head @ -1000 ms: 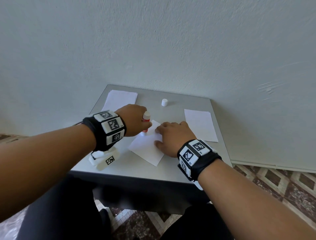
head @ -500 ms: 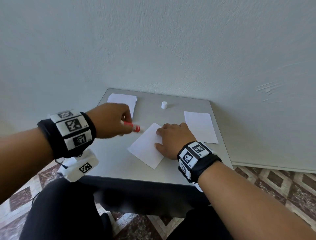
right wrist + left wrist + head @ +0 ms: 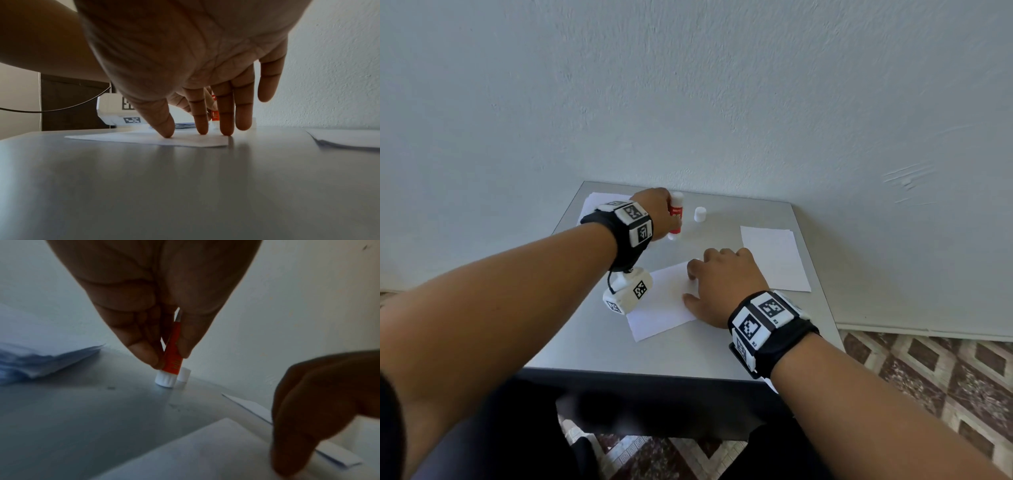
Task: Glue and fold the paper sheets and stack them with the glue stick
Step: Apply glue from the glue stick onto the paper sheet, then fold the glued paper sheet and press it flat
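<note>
The left hand (image 3: pixel 655 214) pinches the glue stick (image 3: pixel 675 215) upright, standing it at the bench's (image 3: pixel 585 342) far side beside its cap (image 3: pixel 700 214), likely parking it. The right hand (image 3: pixel 726 286), fingers spread, pins the near sheet (image 3: pixel 661 308) flat for folding.

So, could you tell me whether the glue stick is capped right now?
Uncapped: the glue stick stands in the left hand, its cap alone beside it.

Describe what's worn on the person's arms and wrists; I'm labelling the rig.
Forearms are bare, no sleeves. Each wrist has a black band: left wrist band, right wrist band, both carrying white blocks with black square markers. A white marker-tagged camera module hangs under the left wrist on a thin black cable.
</note>
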